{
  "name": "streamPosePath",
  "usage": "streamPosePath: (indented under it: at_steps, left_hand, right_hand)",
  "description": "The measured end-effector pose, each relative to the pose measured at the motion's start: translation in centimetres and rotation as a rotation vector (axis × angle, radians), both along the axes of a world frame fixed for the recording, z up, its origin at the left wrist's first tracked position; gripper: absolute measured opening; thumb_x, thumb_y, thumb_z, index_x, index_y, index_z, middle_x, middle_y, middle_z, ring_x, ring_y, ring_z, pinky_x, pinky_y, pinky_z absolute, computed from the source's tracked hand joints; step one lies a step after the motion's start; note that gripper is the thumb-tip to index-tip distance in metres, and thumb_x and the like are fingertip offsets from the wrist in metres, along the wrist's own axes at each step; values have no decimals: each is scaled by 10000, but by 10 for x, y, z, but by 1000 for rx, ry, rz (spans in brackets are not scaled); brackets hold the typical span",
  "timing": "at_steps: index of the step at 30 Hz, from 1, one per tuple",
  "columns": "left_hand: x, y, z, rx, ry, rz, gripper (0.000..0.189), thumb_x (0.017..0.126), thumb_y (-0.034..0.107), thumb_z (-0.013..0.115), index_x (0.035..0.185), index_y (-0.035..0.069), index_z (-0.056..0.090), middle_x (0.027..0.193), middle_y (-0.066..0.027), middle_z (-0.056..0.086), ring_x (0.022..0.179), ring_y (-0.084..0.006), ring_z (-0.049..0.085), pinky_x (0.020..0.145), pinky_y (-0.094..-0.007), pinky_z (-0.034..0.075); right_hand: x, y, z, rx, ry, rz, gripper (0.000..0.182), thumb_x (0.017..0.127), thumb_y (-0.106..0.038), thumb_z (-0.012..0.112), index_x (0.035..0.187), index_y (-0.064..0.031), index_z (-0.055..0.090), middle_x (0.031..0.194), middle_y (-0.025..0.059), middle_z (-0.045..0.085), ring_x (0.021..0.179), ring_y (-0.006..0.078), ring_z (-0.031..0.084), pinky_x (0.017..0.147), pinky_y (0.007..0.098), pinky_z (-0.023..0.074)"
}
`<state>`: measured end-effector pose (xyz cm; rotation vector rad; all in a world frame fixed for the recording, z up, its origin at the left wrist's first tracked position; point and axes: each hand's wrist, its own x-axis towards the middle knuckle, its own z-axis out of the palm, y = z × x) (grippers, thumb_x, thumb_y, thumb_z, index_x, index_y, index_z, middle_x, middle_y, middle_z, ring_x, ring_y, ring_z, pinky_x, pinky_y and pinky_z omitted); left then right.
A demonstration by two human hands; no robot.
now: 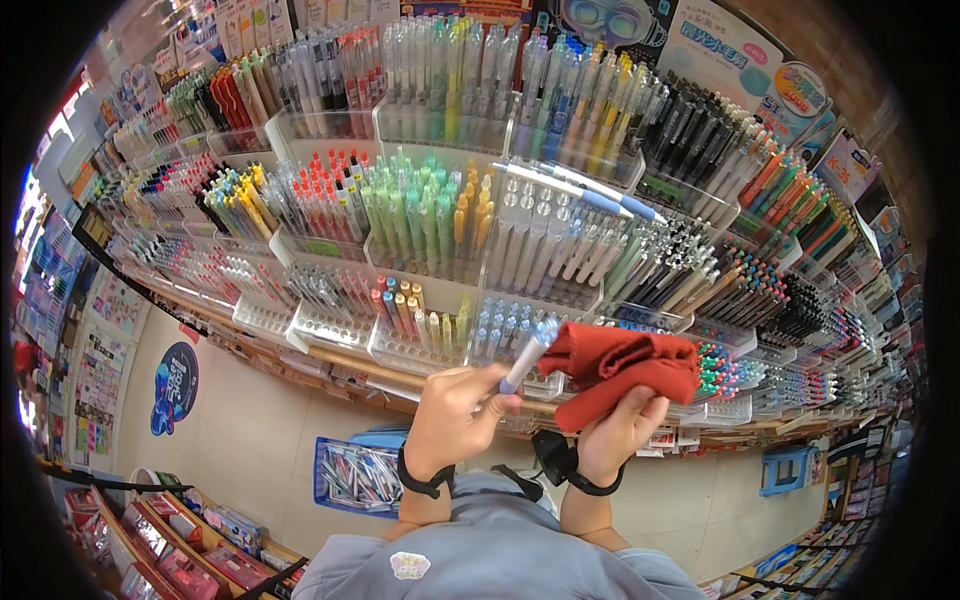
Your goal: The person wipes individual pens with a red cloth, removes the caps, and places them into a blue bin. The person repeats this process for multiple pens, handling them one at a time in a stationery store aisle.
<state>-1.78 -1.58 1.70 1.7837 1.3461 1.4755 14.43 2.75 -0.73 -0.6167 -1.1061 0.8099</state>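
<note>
My left hand [459, 412] grips a white and blue pen [531, 351] near its lower end, its top tilted up to the right. In my right hand [621, 433] is a folded red cloth [626, 367], pinched between thumb and fingers. The pen's upper end is beside the cloth's left edge; whether they touch I cannot tell. Just beyond both hands stands a tiered clear acrylic pen rack [427, 274]. Several white and blue pens [600, 193] lie across the tops of the pens in one of its middle compartments.
A blue plastic basket [321, 472] full of loose pens stands on the tiled floor [262, 420] at my left. A blue stool [784, 471] is at the right. Behind me on the left, a low shelf [112, 517] holds boxed goods. Printed display cards [720, 56] line the rack's back.
</note>
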Motion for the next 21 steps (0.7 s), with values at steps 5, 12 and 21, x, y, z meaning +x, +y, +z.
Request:
streamPosePath:
  at_steps: [5, 12, 21]
  left_hand:
    - [11, 2, 6, 119, 121, 48, 163, 736, 73, 661, 890, 36, 623, 737, -136, 612, 685, -335, 590, 606, -391, 461]
    - [12, -4, -1, -68, 26, -50, 258, 670, 40, 635, 925, 14, 613, 897, -170, 618, 838, -376, 587, 712, -408, 481]
    - [-1, 4, -9, 200, 402, -75, 390, 613, 151, 739, 962, 20, 624, 934, -108, 648, 795, -323, 607, 720, -366, 488]
  right_hand:
    - [-9, -6, 12, -2, -205, 382, 308, 936, -173, 512, 1168, 25, 472, 1090, 81, 562, 974, 163, 549, 879, 301, 433]
    - [-7, 2, 9, -1, -331, 634, 409, 820, -37, 538, 1200, 72, 438, 1092, 162, 591, 1010, 237, 582, 924, 339, 428]
    - [-19, -13, 37, -176, -46, 464, 553, 814, -524, 628, 937, -12, 460, 766, 91, 552, 713, 209, 555, 776, 391, 439]
